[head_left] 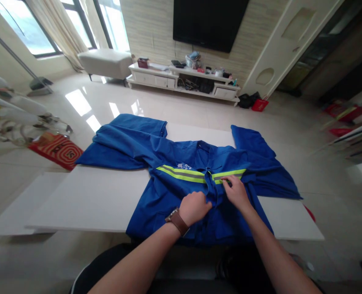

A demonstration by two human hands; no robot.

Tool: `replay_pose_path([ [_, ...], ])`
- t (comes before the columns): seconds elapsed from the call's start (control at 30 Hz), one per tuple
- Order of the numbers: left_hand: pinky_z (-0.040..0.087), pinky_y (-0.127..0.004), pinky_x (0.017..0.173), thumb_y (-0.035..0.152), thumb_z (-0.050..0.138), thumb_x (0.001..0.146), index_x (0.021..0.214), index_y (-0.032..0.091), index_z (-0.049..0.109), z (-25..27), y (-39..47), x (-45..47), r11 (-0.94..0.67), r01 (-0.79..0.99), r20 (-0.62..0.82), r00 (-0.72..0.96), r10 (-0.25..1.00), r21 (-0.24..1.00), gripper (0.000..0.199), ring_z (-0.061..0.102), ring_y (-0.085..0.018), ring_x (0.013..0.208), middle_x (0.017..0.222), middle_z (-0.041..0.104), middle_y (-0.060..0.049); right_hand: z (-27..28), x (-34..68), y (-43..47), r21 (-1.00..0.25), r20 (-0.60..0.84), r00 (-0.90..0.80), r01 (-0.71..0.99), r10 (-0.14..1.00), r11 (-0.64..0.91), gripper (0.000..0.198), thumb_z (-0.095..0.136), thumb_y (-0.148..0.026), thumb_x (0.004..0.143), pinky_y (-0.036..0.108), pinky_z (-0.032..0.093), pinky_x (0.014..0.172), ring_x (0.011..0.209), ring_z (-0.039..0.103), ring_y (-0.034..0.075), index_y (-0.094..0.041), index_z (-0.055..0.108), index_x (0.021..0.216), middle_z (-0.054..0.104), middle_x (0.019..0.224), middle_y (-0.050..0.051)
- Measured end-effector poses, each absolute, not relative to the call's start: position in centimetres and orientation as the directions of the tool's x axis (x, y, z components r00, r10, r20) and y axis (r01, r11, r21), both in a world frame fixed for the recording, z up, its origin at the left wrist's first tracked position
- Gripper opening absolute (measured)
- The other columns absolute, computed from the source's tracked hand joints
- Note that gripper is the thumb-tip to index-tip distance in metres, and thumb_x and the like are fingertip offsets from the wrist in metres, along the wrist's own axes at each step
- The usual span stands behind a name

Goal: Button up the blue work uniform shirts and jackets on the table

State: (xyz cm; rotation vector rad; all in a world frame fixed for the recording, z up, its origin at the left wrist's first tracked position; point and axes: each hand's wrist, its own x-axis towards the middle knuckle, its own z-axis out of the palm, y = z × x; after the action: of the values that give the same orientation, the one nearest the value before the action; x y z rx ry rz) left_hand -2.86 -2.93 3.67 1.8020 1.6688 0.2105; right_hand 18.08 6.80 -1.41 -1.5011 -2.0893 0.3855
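A blue work jacket lies front up with its sleeves spread to both sides, overhanging the near edge of the white table. Yellow-green and grey reflective strips cross its chest, with a small white print above the left one. My left hand, wearing a brown-strapped watch on the wrist, is closed on the front opening below the strips. Higher up and to the right, my right hand pinches at the jacket by the right-hand strip; its fingertips are small and slightly blurred.
A red patterned paper bag stands beyond the table's left end. Across the tiled floor are a white TV cabinet holding several small things, a pale bench and a red bag. A dustpan stands at far left.
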Motion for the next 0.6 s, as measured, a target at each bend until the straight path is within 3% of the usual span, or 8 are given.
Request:
replay_pose_path([
  [0.1,0.057,-0.041,0.083,0.039,0.057,0.090,0.096,0.015,0.075,3.1,-4.9,-3.1,-0.036,0.883,-0.336,0.216,0.917,0.469,0.031,0.074,-0.032,0.097,0.101,0.077,-0.018,-1.0,16.5,10.6,-0.471,0.181,-0.280,0.817,0.943,0.333,0.030,0.051,-0.025,0.089,0.044,0.047,0.104,0.114,0.062,0.027,-0.019,0.074,0.109,0.072,0.116,0.012],
  [0.17,0.058,-0.042,0.085,0.036,0.062,0.087,0.102,0.013,0.076,2.9,-5.9,-3.1,-0.065,0.896,-0.386,0.253,0.887,0.439,0.030,0.073,-0.033,0.101,0.107,0.076,-0.019,-0.1,14.8,13.6,-0.464,-0.011,-0.462,0.788,0.887,0.405,0.043,0.059,-0.024,0.084,0.040,0.046,0.106,0.122,0.060,0.026,-0.023,0.070,0.126,0.068,0.130,0.009],
  [0.23,0.058,-0.042,0.087,0.031,0.065,0.085,0.106,0.012,0.076,2.8,-6.6,-3.0,-0.085,0.894,-0.450,0.301,0.840,0.439,0.030,0.072,-0.033,0.105,0.111,0.076,-0.019,1.1,13.0,16.6,-0.475,-0.334,-0.648,0.743,0.685,0.471,0.050,0.067,-0.024,0.077,0.033,0.051,0.098,0.113,0.064,0.023,-0.026,0.072,0.127,0.071,0.126,0.005],
  [0.3,0.058,-0.041,0.088,0.027,0.065,0.085,0.108,0.012,0.076,2.7,-6.9,-2.9,-0.107,0.894,-0.498,0.338,0.799,0.436,0.029,0.072,-0.033,0.107,0.112,0.075,-0.019,2.5,11.7,19.4,-0.448,-0.559,-0.664,0.746,0.496,0.493,0.039,0.072,-0.025,0.072,0.026,0.054,0.082,0.093,0.069,0.021,-0.023,0.079,0.110,0.077,0.105,0.003],
  [0.37,0.058,-0.040,0.088,0.025,0.069,0.084,0.108,0.013,0.077,2.2,-7.2,-2.6,-0.118,0.905,-0.540,0.344,0.768,0.408,0.028,0.072,-0.032,0.107,0.111,0.076,-0.017,3.9,11.0,22.0,-0.384,-0.594,-0.620,0.779,0.513,0.496,0.029,0.072,-0.027,0.072,0.024,0.052,0.072,0.082,0.067,0.020,-0.018,0.080,0.098,0.077,0.092,0.003],
  [0.5,0.057,-0.040,0.086,0.025,0.076,0.080,0.105,0.014,0.078,-0.6,-9.5,-0.8,-0.167,0.907,-0.600,0.385,0.702,0.387,0.027,0.072,-0.032,0.104,0.107,0.077,-0.016,6.0,10.8,25.3,-0.256,-0.434,-0.525,0.851,0.732,0.459,0.035,0.067,-0.031,0.079,0.026,0.048,0.072,0.084,0.065,0.021,-0.015,0.076,0.109,0.076,0.099,0.008],
  [0.6,0.056,-0.044,0.083,0.028,0.077,0.080,0.104,0.014,0.079,-3.1,-12.8,1.2,-0.207,0.896,-0.627,0.425,0.653,0.392,0.028,0.072,-0.035,0.101,0.103,0.078,-0.017,6.3,10.6,25.7,-0.250,-0.487,-0.510,0.859,0.709,0.446,0.031,0.067,-0.033,0.081,0.027,0.048,0.074,0.085,0.065,0.021,-0.017,0.077,0.105,0.076,0.098,0.007],
])
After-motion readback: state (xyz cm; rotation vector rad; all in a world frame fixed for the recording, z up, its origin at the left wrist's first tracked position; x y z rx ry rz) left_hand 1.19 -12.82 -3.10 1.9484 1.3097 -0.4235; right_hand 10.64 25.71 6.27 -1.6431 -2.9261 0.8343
